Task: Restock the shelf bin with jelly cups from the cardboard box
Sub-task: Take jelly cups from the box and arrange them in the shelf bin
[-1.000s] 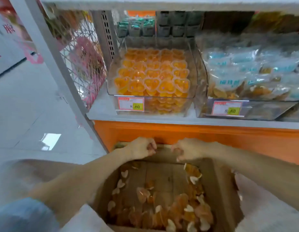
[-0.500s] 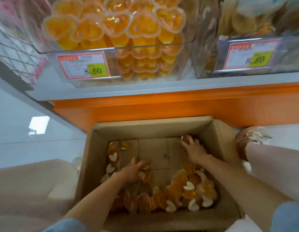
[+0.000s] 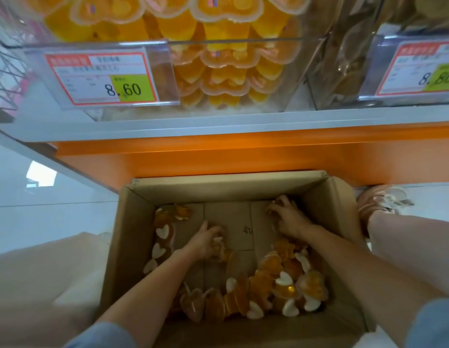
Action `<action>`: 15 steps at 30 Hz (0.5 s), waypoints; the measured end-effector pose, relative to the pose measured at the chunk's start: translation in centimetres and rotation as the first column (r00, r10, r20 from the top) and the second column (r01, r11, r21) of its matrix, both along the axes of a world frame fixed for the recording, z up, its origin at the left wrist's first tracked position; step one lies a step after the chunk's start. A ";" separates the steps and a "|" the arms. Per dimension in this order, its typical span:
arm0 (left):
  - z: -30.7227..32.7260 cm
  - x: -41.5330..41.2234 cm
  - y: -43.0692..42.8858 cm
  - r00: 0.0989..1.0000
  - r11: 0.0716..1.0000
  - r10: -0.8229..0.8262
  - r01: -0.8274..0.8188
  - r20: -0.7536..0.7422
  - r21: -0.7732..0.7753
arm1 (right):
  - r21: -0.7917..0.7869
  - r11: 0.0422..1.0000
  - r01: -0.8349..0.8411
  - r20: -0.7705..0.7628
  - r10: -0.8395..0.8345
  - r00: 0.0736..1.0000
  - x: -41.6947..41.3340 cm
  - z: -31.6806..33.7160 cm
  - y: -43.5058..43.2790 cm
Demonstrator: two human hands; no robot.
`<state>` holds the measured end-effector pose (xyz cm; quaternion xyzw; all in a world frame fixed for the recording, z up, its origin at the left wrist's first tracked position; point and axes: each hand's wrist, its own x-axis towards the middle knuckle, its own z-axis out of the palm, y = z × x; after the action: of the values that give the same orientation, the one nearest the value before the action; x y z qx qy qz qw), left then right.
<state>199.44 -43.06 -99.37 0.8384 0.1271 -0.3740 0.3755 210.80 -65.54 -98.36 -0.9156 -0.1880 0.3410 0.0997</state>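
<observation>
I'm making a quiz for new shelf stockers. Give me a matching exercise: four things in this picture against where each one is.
1 left hand
2 right hand
3 8.60 price tag
4 shoe

A front of the shelf bin
B far right corner of the cardboard box
C outside the box, to its right
D mid-box, on jelly cups

Pairs: 1-D, 2-B, 3-A, 4-C

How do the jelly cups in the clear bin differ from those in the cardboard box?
The bin cups sit stacked in tidy layers in the clear shelf bin; the box cups lie loose in the cardboard box, many tipped on edge. The bin cups pack their space; the box cups leave bare floor in the middle. Both are orange and heart-shaped.
</observation>
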 end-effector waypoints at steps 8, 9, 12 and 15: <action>4.8 1.2 -0.9 0.992 0.996 -0.017 0.007 0.121 0.090 | 0.215 0.971 0.106 -0.128 -0.080 0.989 -1.3 2.7 3.9; 5.6 1.3 -1.0 0.991 0.995 -0.010 -0.003 0.132 0.097 | 0.230 0.967 0.109 -0.135 -0.079 0.988 -1.5 3.4 4.5; 8.3 1.4 -1.1 0.983 0.993 0.001 -0.023 0.181 0.118 | 0.272 0.957 0.106 -0.131 -0.072 0.989 -2.0 5.9 5.7; 11.4 1.5 -1.1 0.970 0.980 -0.107 0.067 0.217 0.188 | 0.307 0.950 0.063 -0.111 -0.030 0.993 -2.1 8.8 6.0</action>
<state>200.96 -44.19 -87.96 0.9106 0.0797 -0.2795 0.2938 208.67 -59.54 -89.60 -0.8737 -0.2120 0.3525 0.2598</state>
